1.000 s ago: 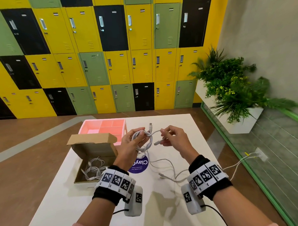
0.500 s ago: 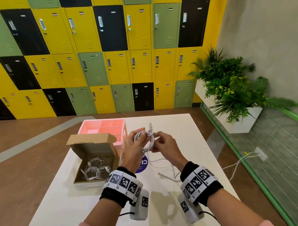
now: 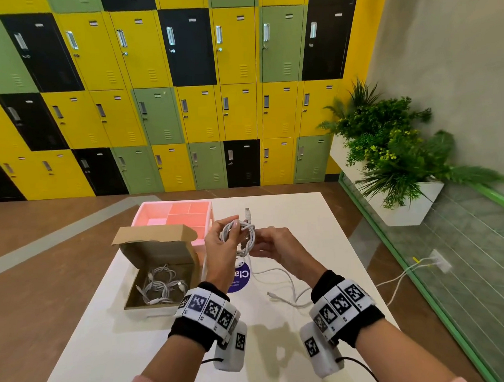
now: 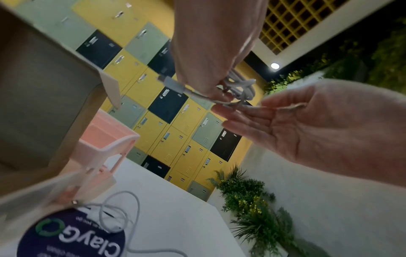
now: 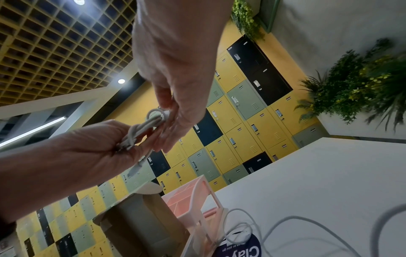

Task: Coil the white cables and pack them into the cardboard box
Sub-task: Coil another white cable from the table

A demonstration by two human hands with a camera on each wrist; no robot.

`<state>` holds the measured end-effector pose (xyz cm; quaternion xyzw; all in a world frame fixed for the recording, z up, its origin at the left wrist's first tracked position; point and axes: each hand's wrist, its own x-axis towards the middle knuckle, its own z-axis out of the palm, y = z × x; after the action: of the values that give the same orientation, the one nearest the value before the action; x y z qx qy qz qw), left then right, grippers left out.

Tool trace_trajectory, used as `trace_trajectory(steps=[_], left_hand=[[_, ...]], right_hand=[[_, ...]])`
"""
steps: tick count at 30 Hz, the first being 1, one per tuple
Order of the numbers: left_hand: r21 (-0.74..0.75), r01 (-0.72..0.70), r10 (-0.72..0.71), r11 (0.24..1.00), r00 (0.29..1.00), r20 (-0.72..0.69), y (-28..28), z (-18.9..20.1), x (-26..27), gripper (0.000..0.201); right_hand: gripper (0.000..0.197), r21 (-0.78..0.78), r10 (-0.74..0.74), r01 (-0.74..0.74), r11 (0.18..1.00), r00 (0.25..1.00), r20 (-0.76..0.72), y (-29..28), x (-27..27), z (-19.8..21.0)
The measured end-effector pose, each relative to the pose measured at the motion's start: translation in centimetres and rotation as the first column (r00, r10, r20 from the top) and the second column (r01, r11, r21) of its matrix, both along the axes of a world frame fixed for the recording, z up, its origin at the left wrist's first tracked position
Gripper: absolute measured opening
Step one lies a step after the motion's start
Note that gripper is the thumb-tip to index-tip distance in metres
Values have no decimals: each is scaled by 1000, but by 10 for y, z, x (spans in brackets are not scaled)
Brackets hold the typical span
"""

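My left hand (image 3: pixel 228 241) holds a coiled white cable (image 3: pixel 242 233) upright above the table, fingers curled through the loops; one plug (image 3: pixel 247 212) sticks up from it. My right hand (image 3: pixel 261 243) meets the coil from the right and pinches a strand of it, seen in the right wrist view at the coil (image 5: pixel 157 118). In the left wrist view the coil (image 4: pixel 239 87) hangs below my left hand (image 4: pixel 211 83). The open cardboard box (image 3: pixel 133 285) sits to the left and holds other coiled white cables (image 3: pixel 161 287). A loose white cable (image 3: pixel 286 279) lies on the white table (image 3: pixel 280 348) beneath my hands.
A pink compartment tray (image 3: pixel 174 216) stands behind the box, whose lid (image 3: pixel 154 234) is raised. A round purple sticker (image 3: pixel 240 279) lies under my hands. A planter (image 3: pixel 400 167) stands on the right beyond the table edge, and lockers (image 3: pixel 183 92) fill the back wall.
My right hand moved left from holding the cable's end apart to meeting the coil. Both hands now sit close together, and the free end is wound onto the loops.
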<state>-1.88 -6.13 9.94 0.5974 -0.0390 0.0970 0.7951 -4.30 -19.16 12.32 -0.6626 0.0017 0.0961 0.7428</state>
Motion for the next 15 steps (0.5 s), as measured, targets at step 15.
trace_trajectory(steps=[15], left_hand=[[218,31,-46,975,997,67,0,0,-1,12]], right_hand=[[29,-64,-61,67,996,994,88,-8,0,-10]])
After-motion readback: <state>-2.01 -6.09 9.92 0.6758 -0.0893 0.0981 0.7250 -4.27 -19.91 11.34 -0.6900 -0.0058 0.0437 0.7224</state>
